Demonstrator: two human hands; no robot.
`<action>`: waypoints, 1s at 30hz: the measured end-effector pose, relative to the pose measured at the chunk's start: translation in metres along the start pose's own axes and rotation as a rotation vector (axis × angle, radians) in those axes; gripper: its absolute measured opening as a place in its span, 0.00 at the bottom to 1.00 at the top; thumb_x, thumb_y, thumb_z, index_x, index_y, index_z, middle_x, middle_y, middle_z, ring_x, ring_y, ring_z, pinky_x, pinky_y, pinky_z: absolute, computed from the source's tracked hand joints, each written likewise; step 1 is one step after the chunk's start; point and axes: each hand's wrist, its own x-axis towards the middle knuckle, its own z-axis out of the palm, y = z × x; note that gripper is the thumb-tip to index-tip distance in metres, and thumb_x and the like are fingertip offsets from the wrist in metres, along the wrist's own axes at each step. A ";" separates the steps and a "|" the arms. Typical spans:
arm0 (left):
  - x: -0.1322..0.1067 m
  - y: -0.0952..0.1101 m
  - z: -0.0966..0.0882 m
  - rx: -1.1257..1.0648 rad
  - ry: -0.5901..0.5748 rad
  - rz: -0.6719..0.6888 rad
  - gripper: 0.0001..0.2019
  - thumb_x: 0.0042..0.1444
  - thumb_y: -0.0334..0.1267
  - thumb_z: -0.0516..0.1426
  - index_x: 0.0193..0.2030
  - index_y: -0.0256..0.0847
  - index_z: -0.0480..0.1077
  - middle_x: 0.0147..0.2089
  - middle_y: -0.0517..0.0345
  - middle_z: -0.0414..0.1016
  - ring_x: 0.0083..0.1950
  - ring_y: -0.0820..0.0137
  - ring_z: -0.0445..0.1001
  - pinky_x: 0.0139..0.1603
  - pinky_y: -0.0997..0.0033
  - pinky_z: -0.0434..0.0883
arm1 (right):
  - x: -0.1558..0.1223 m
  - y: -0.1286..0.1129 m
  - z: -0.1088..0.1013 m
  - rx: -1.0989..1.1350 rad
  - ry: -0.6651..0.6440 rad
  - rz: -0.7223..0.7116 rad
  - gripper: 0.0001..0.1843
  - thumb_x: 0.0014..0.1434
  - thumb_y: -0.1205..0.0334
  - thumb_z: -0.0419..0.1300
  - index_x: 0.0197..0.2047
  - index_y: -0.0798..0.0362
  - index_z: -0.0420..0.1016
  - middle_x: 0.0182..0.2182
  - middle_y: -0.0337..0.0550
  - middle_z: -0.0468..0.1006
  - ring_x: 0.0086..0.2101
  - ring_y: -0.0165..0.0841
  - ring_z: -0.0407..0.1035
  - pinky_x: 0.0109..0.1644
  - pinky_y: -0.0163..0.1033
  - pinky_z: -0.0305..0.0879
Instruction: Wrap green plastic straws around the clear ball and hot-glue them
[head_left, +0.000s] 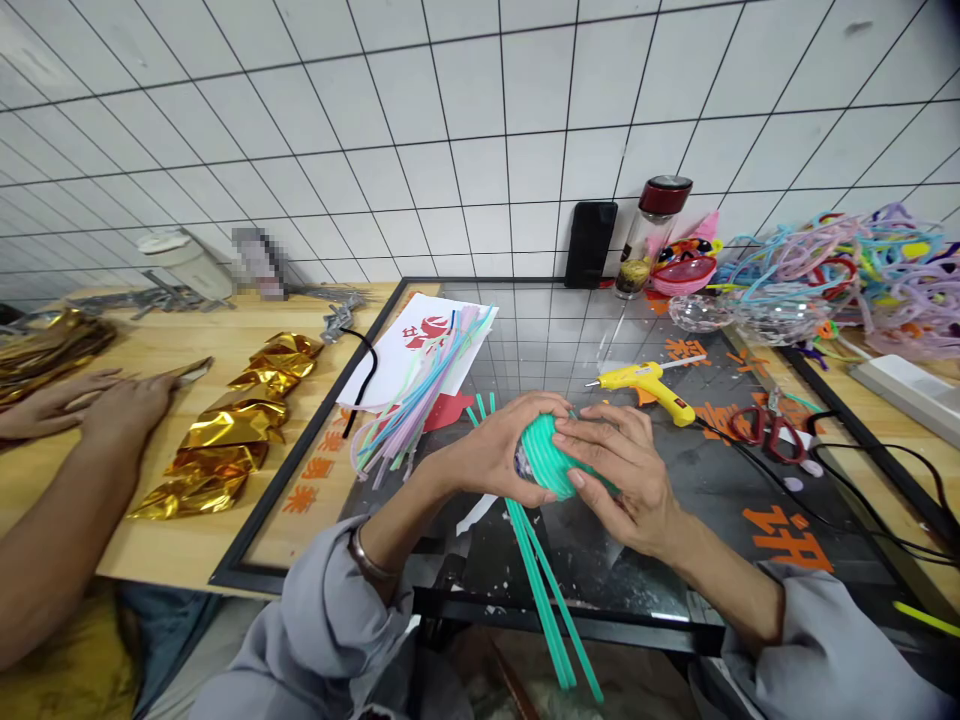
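Observation:
My left hand and my right hand both wrap around a round ball wound with teal pipe cleaners, held above a dark mirror-like mat. Long teal pipe cleaner ends hang down from the ball toward me. Short teal tips stick up behind my left hand. A yellow glue gun lies just beyond my right hand.
A bundle of pastel pipe cleaners lies on white paper to the left. Red scissors and black cables lie right. A heap of coloured pipe cleaners, a phone and a jar stand at the back. Another person's hands rest by gold foil pieces.

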 end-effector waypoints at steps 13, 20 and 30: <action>0.000 -0.002 0.001 0.019 0.021 0.044 0.40 0.39 0.41 0.71 0.59 0.43 0.60 0.63 0.41 0.62 0.70 0.47 0.60 0.69 0.43 0.63 | -0.002 -0.002 0.002 0.002 0.043 0.035 0.16 0.62 0.66 0.59 0.53 0.50 0.75 0.55 0.51 0.76 0.55 0.47 0.67 0.56 0.59 0.60; 0.001 0.001 0.001 0.021 0.017 0.037 0.38 0.38 0.40 0.71 0.57 0.43 0.61 0.62 0.41 0.62 0.69 0.47 0.61 0.67 0.43 0.64 | 0.000 -0.003 0.002 -0.002 0.039 0.012 0.17 0.61 0.67 0.58 0.54 0.51 0.75 0.47 0.49 0.80 0.49 0.44 0.69 0.54 0.56 0.62; -0.001 -0.005 0.003 -0.013 0.031 0.078 0.38 0.41 0.41 0.71 0.59 0.44 0.61 0.61 0.44 0.68 0.64 0.52 0.68 0.66 0.47 0.66 | 0.003 -0.005 0.002 0.002 0.067 0.000 0.20 0.61 0.67 0.58 0.55 0.49 0.76 0.45 0.47 0.81 0.47 0.43 0.71 0.53 0.54 0.63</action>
